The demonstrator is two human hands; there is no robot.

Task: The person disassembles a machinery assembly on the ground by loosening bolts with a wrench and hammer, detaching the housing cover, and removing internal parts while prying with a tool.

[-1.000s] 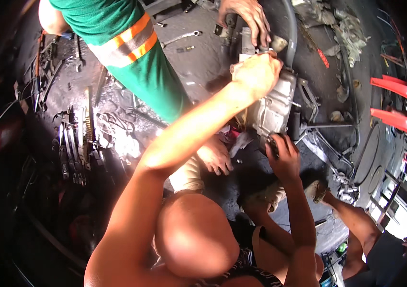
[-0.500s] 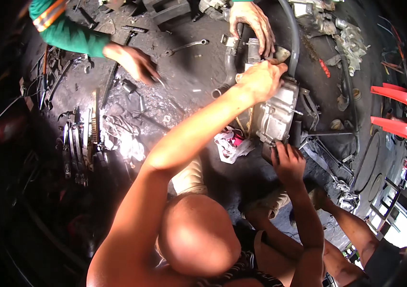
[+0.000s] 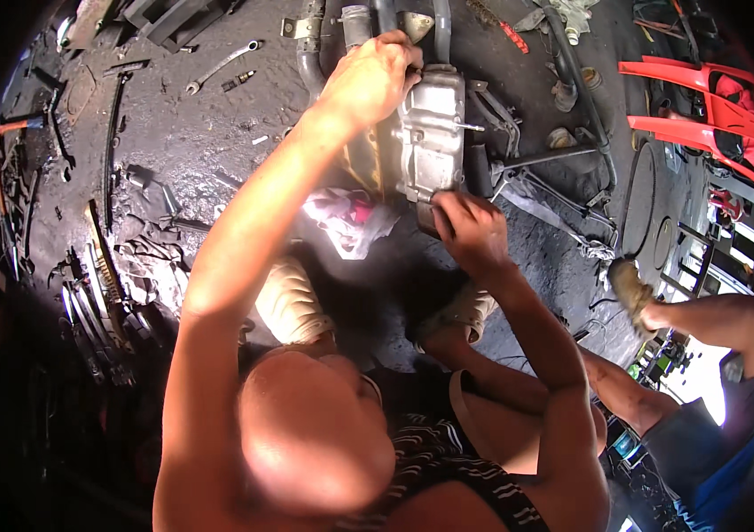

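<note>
Silver-grey metal between two bare hands: a ribbed casing (image 3: 434, 133), resting on a dark, patchily shiny workshop floor (image 3: 235, 133). At the far end of the casing, the left hand (image 3: 370, 80), fingers curled inward and pressed close together; fingertips partly out of sight, so impossible to tell what, if anything, is pinched there. At the near end of the casing, the right hand (image 3: 474, 235), bent fingers and thumb against a dark block (image 3: 427, 220); firm pinch or mere touch, impossible to tell. Just left of the casing's far end, a bent grey pipe (image 3: 308, 64); left of its near end, a crumpled white-and-pink bag (image 3: 350, 232); well to the left, a wrench (image 3: 224, 66) and a cluster of hand tools (image 3: 93, 310). Well to the right of the casing, a red plastic frame (image 3: 678, 78) and, nearer, a bystander's boot (image 3: 630, 291).

Possible trouble, by judgement: rocking or sudden twisting of the casing, from uneven force at the two ends; scraped knuckles on ribbed metal, from a slip of the curled fingers; the dark block knocked loose, from too light a hold.
</note>
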